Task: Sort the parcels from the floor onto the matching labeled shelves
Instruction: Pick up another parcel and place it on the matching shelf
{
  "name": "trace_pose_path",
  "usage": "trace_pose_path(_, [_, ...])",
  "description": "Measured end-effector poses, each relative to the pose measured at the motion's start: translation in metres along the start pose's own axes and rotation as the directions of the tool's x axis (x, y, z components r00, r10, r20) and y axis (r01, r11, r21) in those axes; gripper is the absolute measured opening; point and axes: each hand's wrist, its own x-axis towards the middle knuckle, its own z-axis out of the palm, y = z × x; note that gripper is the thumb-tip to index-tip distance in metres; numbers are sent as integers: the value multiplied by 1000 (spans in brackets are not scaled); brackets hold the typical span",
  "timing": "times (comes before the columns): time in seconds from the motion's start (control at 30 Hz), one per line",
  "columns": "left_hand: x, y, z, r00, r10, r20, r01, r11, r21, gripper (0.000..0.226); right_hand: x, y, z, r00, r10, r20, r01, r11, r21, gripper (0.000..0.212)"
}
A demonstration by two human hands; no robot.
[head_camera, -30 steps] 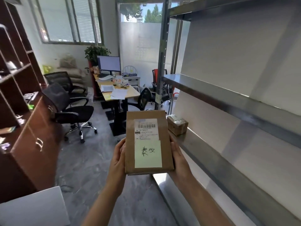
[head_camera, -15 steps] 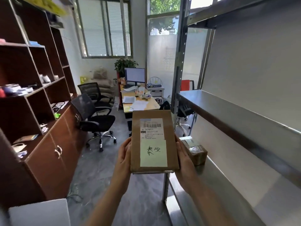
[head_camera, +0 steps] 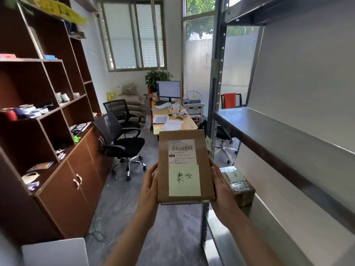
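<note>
I hold a flat brown cardboard parcel (head_camera: 203, 148) upright in front of me, its face carrying a barcode label and a pale green note with handwritten characters. My left hand (head_camera: 149, 186) grips its left edge and my right hand (head_camera: 221, 191) grips its right edge. The metal shelving unit (head_camera: 269, 135) stands to my right, its middle shelf bare. A small taped brown parcel (head_camera: 240, 187) sits on the lower shelf just right of my right hand.
A brown wooden bookcase with cabinet doors (head_camera: 57, 143) lines the left wall. Two black office chairs (head_camera: 123, 143) and a desk with a monitor (head_camera: 171, 120) stand ahead. A white box (head_camera: 55, 252) sits at the lower left. Grey floor lies between.
The view has tilted upward and moved back, showing more of the bookcase and the upper shelves. Both hands keep the same grip on the parcel, which stays centred.
</note>
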Motion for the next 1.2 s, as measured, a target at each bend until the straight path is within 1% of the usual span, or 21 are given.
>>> trace_pose_path(0.17, [28, -6, 4, 999, 9, 39, -8, 1000, -26, 38, 18, 0, -2, 1000, -16, -21, 15, 1000, -26, 41])
trace_pose_path(0.33, [62, -20, -8, 998, -3, 63, 5, 1000, -27, 34, 44, 9, 6, 998, -25, -50, 22, 998, -67, 39])
trace_pose_path(0.5, [114, -22, -38, 996, -7, 91, 10, 999, -35, 37, 87, 29, 35, 993, -46, -105, 37, 995, -88, 38])
trace_pose_path(0.67, [175, -20, -78, 991, -26, 129, 36, 997, -75, 30, 140, 58, 74, 983, -76, -168, 55, 990, -131, 38])
trace_pose_path(0.73, [197, -20, -93, 991, -34, 133, 45, 995, -86, 29, 161, 68, 88, 982, -102, -160, 76, 984, -158, 38])
trace_pose_path(0.87, [239, -28, -124, 986, -77, 149, 92, 991, -101, 28, 198, 92, 112, 982, -69, -174, 43, 988, -147, 39])
trace_pose_path(1.03, [286, -35, -140, 971, -115, 210, 139, 985, -104, 28, 231, 114, 124, 961, -72, -268, 33, 989, -146, 36])
trace_pose_path(1.13, [301, -44, -135, 960, -132, 247, 166, 979, -119, 34, 237, 116, 122, 939, -88, -334, 32, 985, -170, 34])
trace_pose_path(1.2, [309, -48, -127, 951, -145, 271, 188, 972, -139, 30, 242, 111, 118, 929, -110, -354, 47, 982, -181, 37])
